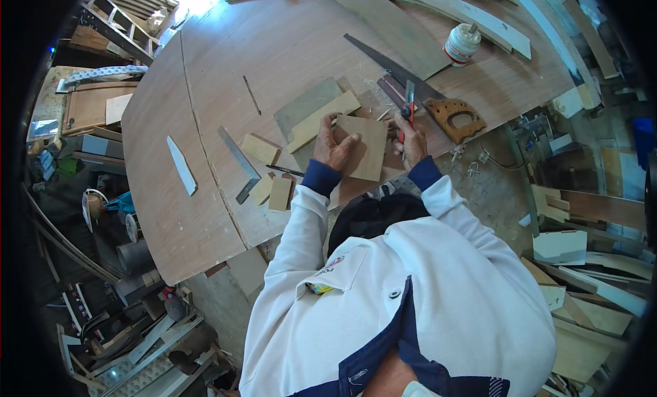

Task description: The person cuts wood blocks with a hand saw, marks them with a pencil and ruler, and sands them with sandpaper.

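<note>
My left hand (334, 145) is closed on the left side of a small, squarish wooden board (367, 149), with the thumb lying over its face. At the board's right side, my right hand (411, 141) is wrapped round a red and black utility knife (406, 114), whose blade points away from me. Under and behind the board lie a light wooden strip (325, 120) and a grey-green flat panel (308, 104). A handsaw (454, 119) with a wooden handle rests just right of the knife. Left of my hands are a try square (239, 166) and small wooden blocks (261, 149).
The wooden worktable (157, 205) fills the middle. A white glue bottle (462, 43) stands near long boards (390, 28) at the back. A white pointed strip (181, 166) lies at left. Wood offcuts (560, 248) crowd the floor at right, and clutter fills the left side.
</note>
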The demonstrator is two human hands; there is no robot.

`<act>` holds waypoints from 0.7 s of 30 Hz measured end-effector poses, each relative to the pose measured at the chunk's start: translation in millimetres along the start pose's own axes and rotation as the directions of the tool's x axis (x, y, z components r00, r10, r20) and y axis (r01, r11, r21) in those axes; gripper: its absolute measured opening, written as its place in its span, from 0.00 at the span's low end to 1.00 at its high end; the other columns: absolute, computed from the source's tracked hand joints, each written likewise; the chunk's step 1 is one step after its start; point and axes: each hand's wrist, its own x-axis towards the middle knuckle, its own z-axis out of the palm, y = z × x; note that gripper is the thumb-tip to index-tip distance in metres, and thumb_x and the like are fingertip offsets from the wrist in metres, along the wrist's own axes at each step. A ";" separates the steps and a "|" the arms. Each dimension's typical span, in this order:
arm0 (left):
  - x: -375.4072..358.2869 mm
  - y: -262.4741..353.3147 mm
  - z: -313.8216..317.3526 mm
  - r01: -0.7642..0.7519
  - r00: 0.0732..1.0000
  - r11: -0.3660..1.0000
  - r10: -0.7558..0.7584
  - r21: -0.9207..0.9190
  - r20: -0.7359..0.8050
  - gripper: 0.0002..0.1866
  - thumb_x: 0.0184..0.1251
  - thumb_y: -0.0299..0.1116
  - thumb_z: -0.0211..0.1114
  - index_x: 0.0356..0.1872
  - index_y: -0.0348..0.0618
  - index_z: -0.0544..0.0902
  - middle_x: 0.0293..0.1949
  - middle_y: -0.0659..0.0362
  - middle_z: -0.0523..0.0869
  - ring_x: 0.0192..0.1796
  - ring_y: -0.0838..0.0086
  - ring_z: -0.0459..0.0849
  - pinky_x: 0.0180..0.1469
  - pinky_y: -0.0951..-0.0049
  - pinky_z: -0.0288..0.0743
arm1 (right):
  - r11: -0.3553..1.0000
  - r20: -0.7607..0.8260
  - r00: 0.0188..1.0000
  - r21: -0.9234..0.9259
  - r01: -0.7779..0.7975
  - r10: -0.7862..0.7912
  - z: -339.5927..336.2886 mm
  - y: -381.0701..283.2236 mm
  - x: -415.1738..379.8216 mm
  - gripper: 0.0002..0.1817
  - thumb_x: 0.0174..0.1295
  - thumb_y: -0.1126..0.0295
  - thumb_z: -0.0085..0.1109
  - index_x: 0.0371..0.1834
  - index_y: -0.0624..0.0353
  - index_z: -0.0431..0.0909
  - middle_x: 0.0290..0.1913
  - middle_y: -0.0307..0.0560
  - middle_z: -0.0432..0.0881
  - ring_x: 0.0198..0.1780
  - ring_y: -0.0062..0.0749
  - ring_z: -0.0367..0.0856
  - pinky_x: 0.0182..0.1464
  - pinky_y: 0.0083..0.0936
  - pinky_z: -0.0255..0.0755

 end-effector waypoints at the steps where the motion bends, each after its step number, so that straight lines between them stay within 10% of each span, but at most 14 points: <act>1: 1.4 -3.3 1.1 -0.022 0.999 0.999 0.023 0.028 -0.022 0.27 0.57 0.26 0.68 0.57 0.43 0.66 0.44 0.52 0.81 0.44 0.69 0.82 0.45 0.70 0.79 | 1.000 -0.002 1.000 -0.001 0.001 -0.001 -4.1 4.9 4.7 0.15 0.62 0.57 0.62 0.23 0.55 0.80 0.21 0.35 0.77 0.21 0.19 0.74 0.21 0.19 0.66; 3: 0.9 -0.7 2.2 -0.055 0.998 0.996 0.056 0.077 -0.016 0.27 0.58 0.27 0.68 0.57 0.43 0.66 0.43 0.52 0.81 0.44 0.69 0.82 0.45 0.69 0.79 | 0.837 0.050 0.946 -0.452 0.308 -0.321 -7.1 15.9 15.2 0.17 0.61 0.55 0.62 0.22 0.56 0.79 0.22 0.36 0.79 0.20 0.21 0.74 0.22 0.22 0.68; 10: -4.7 9.6 15.7 0.000 1.000 0.998 0.000 -0.055 0.004 0.27 0.56 0.30 0.68 0.57 0.42 0.67 0.44 0.45 0.82 0.45 0.56 0.84 0.49 0.62 0.76 | 0.802 -0.078 0.981 -0.589 0.101 -0.180 -29.7 26.8 39.8 0.18 0.59 0.53 0.63 0.28 0.59 0.77 0.23 0.37 0.77 0.24 0.25 0.74 0.29 0.28 0.65; 13: -1.0 -4.7 12.0 0.001 0.992 0.970 0.030 0.242 -0.123 0.27 0.57 0.32 0.68 0.57 0.38 0.70 0.45 0.45 0.84 0.44 0.59 0.85 0.46 0.64 0.78 | 0.607 -0.007 0.923 -0.755 0.247 -0.384 -34.4 30.4 39.5 0.17 0.61 0.55 0.59 0.32 0.61 0.75 0.24 0.45 0.80 0.27 0.38 0.78 0.35 0.35 0.70; 15: 0.7 -12.0 11.8 -0.035 0.982 0.935 0.097 0.353 -0.160 0.25 0.58 0.33 0.67 0.56 0.38 0.71 0.44 0.43 0.84 0.43 0.56 0.86 0.46 0.63 0.78 | 0.233 0.068 0.940 -0.961 0.152 -0.336 -32.0 27.9 33.1 0.18 0.60 0.58 0.56 0.42 0.63 0.73 0.40 0.65 0.79 0.42 0.57 0.79 0.47 0.43 0.73; 21: 15.9 -29.8 4.1 0.095 0.962 0.905 0.024 0.414 -0.272 0.22 0.58 0.37 0.65 0.53 0.44 0.75 0.46 0.46 0.85 0.48 0.50 0.83 0.49 0.58 0.77 | -0.009 0.331 0.805 -0.927 0.375 -0.492 -32.0 39.9 35.7 0.18 0.57 0.63 0.55 0.47 0.61 0.69 0.47 0.62 0.72 0.49 0.59 0.75 0.50 0.46 0.71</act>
